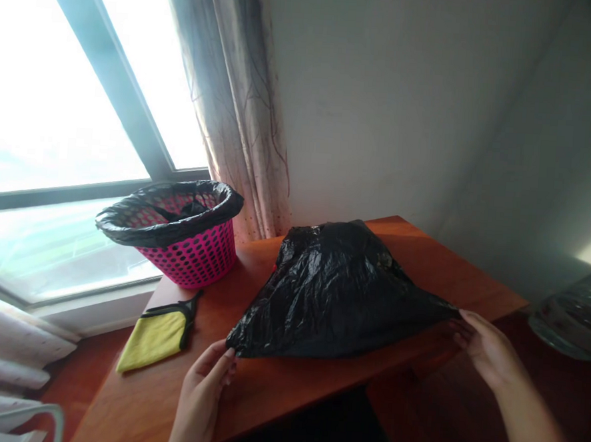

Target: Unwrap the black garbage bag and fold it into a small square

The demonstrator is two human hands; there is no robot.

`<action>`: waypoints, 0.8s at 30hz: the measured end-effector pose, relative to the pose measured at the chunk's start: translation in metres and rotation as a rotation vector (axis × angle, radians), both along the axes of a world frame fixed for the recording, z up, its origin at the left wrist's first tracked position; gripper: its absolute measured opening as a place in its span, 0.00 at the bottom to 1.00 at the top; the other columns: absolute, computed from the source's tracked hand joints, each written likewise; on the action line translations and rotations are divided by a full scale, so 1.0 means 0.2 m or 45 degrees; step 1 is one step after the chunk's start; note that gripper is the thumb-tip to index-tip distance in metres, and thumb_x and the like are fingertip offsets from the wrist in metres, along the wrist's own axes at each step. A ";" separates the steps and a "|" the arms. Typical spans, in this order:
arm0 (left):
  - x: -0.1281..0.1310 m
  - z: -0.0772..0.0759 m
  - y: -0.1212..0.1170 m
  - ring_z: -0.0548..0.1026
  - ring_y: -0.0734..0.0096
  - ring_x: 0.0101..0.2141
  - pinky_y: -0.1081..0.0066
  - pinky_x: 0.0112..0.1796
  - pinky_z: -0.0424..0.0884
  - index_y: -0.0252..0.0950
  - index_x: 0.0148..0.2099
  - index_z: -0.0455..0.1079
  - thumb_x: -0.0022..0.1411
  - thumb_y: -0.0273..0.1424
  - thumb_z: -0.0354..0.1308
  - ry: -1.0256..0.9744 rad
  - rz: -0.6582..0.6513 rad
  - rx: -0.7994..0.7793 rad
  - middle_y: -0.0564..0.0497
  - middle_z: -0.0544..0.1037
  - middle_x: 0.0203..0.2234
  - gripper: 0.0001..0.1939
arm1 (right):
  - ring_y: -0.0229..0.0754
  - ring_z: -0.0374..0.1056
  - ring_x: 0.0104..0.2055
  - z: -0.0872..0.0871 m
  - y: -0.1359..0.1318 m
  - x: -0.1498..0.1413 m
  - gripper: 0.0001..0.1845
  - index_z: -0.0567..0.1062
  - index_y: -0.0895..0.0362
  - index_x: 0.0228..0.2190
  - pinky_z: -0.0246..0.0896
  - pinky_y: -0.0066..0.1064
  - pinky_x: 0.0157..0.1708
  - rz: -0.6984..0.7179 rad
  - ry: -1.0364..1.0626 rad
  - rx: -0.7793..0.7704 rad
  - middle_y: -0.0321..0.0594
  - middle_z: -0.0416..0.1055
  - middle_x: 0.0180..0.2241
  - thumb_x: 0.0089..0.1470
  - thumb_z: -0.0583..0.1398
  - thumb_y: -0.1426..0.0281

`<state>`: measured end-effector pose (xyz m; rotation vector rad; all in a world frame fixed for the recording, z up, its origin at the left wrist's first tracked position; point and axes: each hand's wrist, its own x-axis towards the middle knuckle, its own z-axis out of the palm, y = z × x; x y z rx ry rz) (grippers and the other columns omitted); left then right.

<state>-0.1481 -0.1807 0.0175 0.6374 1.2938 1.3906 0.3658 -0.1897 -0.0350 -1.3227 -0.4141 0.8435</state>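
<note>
A black plastic garbage bag spreads over the wooden table, its near edge stretched between my hands. My left hand pinches the bag's near left corner between thumb and fingers. At the opposite side, my right hand grips the right corner, pulled out to a point. The bag bulges in the middle and back, and what lies under or inside it is mostly hidden. A small bit of red shows at its left edge.
A pink perforated basket lined with a black bag stands at the table's back left, by the window. In front of it lies a folded yellow cloth with dark trim. A curtain hangs behind the wooden table. Clear plastic shows at right.
</note>
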 end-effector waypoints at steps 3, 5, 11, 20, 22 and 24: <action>-0.07 0.01 0.03 0.70 0.77 0.24 0.81 0.24 0.67 0.32 0.41 0.77 0.34 0.38 0.78 0.044 0.010 0.000 0.52 0.77 0.24 0.30 | 0.38 0.71 0.27 0.02 0.02 -0.03 0.15 0.78 0.53 0.29 0.68 0.22 0.22 0.066 0.096 -0.016 0.38 0.74 0.27 0.36 0.73 0.66; -0.11 0.02 0.03 0.70 0.77 0.24 0.81 0.24 0.68 0.32 0.41 0.77 0.33 0.38 0.79 0.057 0.038 0.004 0.52 0.77 0.24 0.31 | 0.36 0.70 0.27 0.04 0.04 -0.06 0.17 0.79 0.54 0.31 0.68 0.21 0.22 0.092 0.039 -0.021 0.38 0.74 0.27 0.35 0.74 0.65; -0.19 0.04 0.02 0.71 0.76 0.24 0.79 0.26 0.71 0.33 0.40 0.78 0.34 0.37 0.78 0.054 0.088 0.047 0.53 0.76 0.24 0.28 | 0.35 0.68 0.27 0.10 0.08 -0.11 0.23 0.81 0.56 0.34 0.67 0.18 0.23 0.164 -0.055 -0.010 0.37 0.73 0.27 0.34 0.76 0.62; -0.08 0.16 0.31 0.71 0.79 0.24 0.82 0.26 0.69 0.32 0.41 0.76 0.37 0.30 0.75 -0.058 0.151 0.211 0.54 0.76 0.23 0.25 | 0.33 0.67 0.28 0.30 0.41 -0.11 0.23 0.81 0.55 0.37 0.65 0.17 0.22 0.201 -0.112 0.155 0.37 0.74 0.31 0.35 0.74 0.66; -0.04 0.23 0.39 0.70 0.79 0.24 0.82 0.25 0.67 0.32 0.43 0.75 0.37 0.30 0.74 -0.051 0.155 0.270 0.54 0.76 0.24 0.26 | 0.32 0.67 0.29 0.40 0.50 -0.09 0.20 0.81 0.56 0.35 0.64 0.17 0.22 0.179 -0.138 0.204 0.38 0.74 0.33 0.35 0.74 0.67; -0.01 0.32 0.42 0.71 0.79 0.24 0.82 0.25 0.67 0.33 0.44 0.75 0.39 0.31 0.74 -0.030 0.170 0.347 0.54 0.76 0.25 0.27 | 0.32 0.66 0.29 0.51 0.54 -0.06 0.18 0.81 0.55 0.33 0.63 0.18 0.22 0.161 -0.199 0.268 0.38 0.73 0.32 0.35 0.73 0.66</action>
